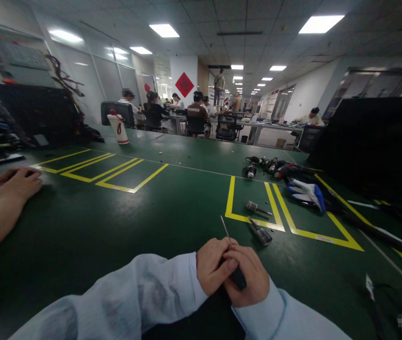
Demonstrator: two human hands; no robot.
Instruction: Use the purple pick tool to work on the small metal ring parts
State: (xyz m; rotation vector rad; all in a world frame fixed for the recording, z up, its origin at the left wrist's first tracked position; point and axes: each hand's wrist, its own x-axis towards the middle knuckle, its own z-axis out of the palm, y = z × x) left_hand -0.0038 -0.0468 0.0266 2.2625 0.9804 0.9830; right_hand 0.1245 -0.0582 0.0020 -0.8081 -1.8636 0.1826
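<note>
My left hand (212, 265) and my right hand (252, 278) are closed together around a screwdriver (238, 278) above the near edge of the table. Its dark handle shows between my palms, and its thin metal shaft points up and away. Part of the handle is hidden by my fingers. Just beyond my right hand lies a dark grey tool with a thick body (263, 235). Farther on, inside a yellow taped outline, rests a similar small tool with a thin shaft (253, 206).
Blue-and-white gloves (309, 192) and dark metal parts (251, 171) lie to the right on the green table (186, 208). Another person's hands (18, 186) rest at the left. A white cup (118, 127) stands at the far edge. Black panels (374, 146) rise at the right.
</note>
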